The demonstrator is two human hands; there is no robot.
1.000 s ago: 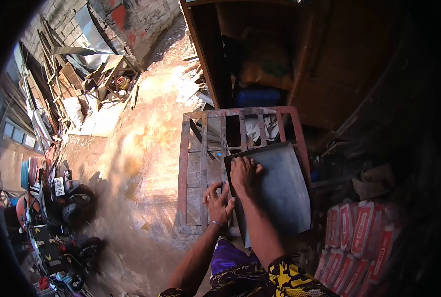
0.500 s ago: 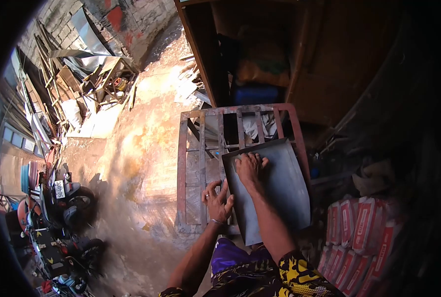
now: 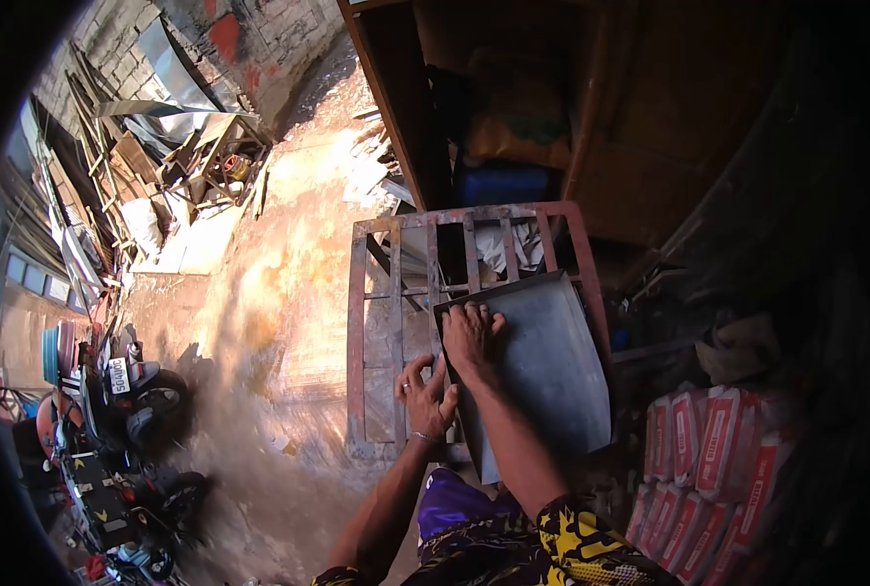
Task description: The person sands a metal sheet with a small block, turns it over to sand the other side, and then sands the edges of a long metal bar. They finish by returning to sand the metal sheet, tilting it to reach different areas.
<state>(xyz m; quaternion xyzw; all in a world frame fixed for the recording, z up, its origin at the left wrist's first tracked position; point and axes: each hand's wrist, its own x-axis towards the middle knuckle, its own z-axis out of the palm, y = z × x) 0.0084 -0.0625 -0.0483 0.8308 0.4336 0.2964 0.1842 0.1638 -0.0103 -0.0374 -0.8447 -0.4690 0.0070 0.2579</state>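
Observation:
A grey sheet-metal tray (image 3: 552, 361) with raised edges lies tilted on a slatted, rusty metal frame (image 3: 398, 342). Inside the tray, my right hand (image 3: 470, 337) rests on the metal near its upper left corner, fingers apart and slightly bent. Just outside the tray's left edge is my left hand (image 3: 427, 398), its fingers spread and a fingertip close to that edge; whether it touches cannot be made out. A ring and a bracelet show on the left hand and wrist. Neither hand grips anything.
Beyond the frame stands a dark wooden cabinet (image 3: 386, 107) with a blue object (image 3: 505, 184) inside. Stacked red-and-white bags (image 3: 716, 444) are at the right. Motorcycles (image 3: 113, 488) stand at the left, below a pile of scrap wood and metal sheets (image 3: 142, 176).
My right hand has shifted left across the tray, toward its left edge. My left hand has barely moved. The frame and tray appear slightly further left in view.

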